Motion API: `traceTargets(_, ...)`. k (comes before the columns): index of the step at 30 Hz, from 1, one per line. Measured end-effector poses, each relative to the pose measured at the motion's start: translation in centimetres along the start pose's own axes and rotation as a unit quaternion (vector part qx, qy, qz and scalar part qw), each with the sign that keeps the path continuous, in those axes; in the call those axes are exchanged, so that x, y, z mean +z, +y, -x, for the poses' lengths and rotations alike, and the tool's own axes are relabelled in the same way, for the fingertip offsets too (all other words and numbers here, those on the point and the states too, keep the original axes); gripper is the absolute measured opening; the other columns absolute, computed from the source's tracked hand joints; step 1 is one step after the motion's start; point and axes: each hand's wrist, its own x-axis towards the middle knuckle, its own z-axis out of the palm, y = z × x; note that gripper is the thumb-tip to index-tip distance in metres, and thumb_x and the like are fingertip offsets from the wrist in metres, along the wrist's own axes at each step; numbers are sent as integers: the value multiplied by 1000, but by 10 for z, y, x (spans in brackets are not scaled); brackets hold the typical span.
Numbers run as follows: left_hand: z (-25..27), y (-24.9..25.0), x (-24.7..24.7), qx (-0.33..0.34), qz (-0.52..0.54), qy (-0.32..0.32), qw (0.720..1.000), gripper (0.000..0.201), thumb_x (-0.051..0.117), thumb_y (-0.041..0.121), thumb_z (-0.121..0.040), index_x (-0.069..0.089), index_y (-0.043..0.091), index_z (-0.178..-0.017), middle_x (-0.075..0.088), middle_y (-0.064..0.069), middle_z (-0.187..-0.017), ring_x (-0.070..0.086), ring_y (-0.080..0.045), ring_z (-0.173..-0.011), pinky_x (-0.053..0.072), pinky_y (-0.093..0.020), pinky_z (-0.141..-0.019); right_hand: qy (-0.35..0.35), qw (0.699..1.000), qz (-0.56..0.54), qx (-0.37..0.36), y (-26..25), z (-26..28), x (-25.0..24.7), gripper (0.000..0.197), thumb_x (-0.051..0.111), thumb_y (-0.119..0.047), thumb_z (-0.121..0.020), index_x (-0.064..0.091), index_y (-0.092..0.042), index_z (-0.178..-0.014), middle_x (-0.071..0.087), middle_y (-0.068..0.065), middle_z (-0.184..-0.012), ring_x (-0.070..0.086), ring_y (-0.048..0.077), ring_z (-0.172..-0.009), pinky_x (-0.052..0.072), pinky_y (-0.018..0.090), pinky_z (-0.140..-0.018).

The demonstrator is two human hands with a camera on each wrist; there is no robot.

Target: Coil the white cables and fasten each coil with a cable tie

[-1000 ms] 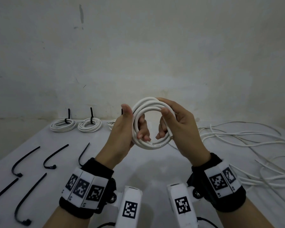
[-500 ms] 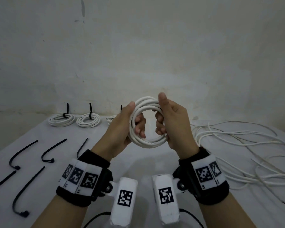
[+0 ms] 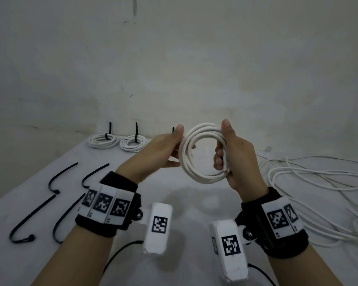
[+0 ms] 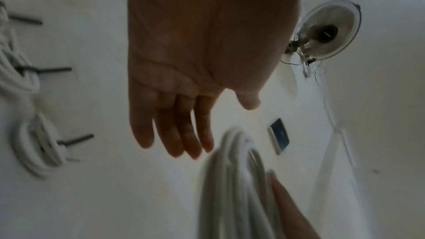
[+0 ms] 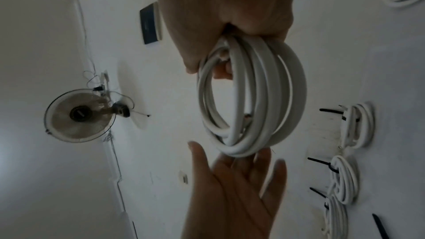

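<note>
My right hand grips a coiled white cable by its right side and holds it upright above the table; the fingers curl through the ring. My left hand is open just left of the coil, its fingers straight and holding nothing. From the right wrist view its fingertips reach the coil's lower edge. Several loose black cable ties lie at the left of the table. Two tied coils sit at the back; a third is mostly hidden behind my left hand.
Untidy loose white cables spread over the table's right side. The white table meets a plain wall at the back. A wall fan and a dark wall panel show in the wrist views.
My left hand has let go of the coil and straightened its fingers. The right hand alone now holds the coil, and both hands sit further right in view.
</note>
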Motion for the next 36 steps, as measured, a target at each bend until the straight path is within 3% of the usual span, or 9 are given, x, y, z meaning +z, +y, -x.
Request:
traceTargets(5, -22, -38, -62, -162, -210, 139, 954, 41, 42, 47, -96, 58, 10, -94, 58, -10, -91, 53, -21, -77, 42, -29, -68, 26, 997, -64, 43, 2, -6, -4, 47, 54, -46, -92, 52, -10, -62, 42, 4, -50, 38, 15, -39, 32, 23, -39)
traceTargets(8, -30, -68, -86, -300, -455, 52, 837, 46, 47, 41, -96, 53, 0, -116, 58, -21, -115, 57, -28, -96, 42, -31, -79, 27, 997, -66, 36, 0, -6, -3, 46, 53, -45, -93, 52, -10, -63, 43, 3, -50, 38, 15, -39, 32, 22, -39)
traceTargets(16, -36, -123, -94, -310, -550, 68, 772, 34, 57, 25, -91, 59, 2, -116, 63, -13, -115, 60, -28, -109, 43, -29, -77, 29, 996, -81, 30, -2, -10, -7, 46, 53, -46, -93, 51, -10, -64, 43, 4, -53, 38, 15, -40, 32, 22, -39)
traceTargets(19, -40, -115, -93, -305, -521, 68, 794, 27, 56, 19, -92, 59, -2, -108, 63, -16, -110, 61, -29, -97, 46, -31, -76, 47, 995, -84, 25, 1, -12, -9, 46, 55, -46, -92, 52, -10, -63, 44, 5, -54, 39, 16, -41, 32, 22, -40)
traceTargets(22, -46, -91, -83, -255, -369, 90, 889, 25, 57, 18, -91, 61, -2, -77, 65, -16, -79, 63, -25, -65, 52, -31, -63, 84, 993, -80, 9, 8, -16, -9, 45, 57, -45, -91, 55, -11, -61, 47, 4, -53, 40, 15, -41, 33, 23, -40)
traceTargets(25, -33, -54, -55, -134, -42, 120, 983, 17, 57, 12, -93, 59, 5, -79, 63, -10, -74, 62, -8, -49, 56, -22, -54, 128, 989, -66, -23, 14, -18, -12, 47, 59, -44, -90, 55, -11, -57, 48, 2, -50, 40, 15, -39, 34, 24, -40)
traceTargets(28, -2, -18, -23, -50, 67, 51, 995, 10, 58, 11, -92, 60, 9, -82, 60, -1, -65, 54, -4, -48, 49, -16, -52, 159, 985, -37, -63, 19, -20, -18, 48, 60, -44, -89, 56, -11, -55, 50, -2, -47, 41, 14, -38, 36, 25, -43)
traceTargets(32, 23, -5, 13, -62, 27, -41, 997, 9, 63, 9, -87, 64, 9, -78, 64, -1, -60, 52, -5, -46, 48, -16, -50, 187, 975, 25, -121, 20, -20, -19, 49, 60, -45, -90, 60, -9, -57, 48, -2, -42, 44, 13, -36, 38, 26, -47)
traceTargets(36, 21, -3, 38, -53, 52, 17, 997, 7, 66, 7, -86, 65, 1, -82, 65, -5, -59, 55, -6, -45, 52, -18, -51, 178, 967, 57, -175, 18, -12, -12, 51, 62, -44, -88, 57, -2, -60, 47, -1, -43, 46, 12, -36, 42, 29, -49)
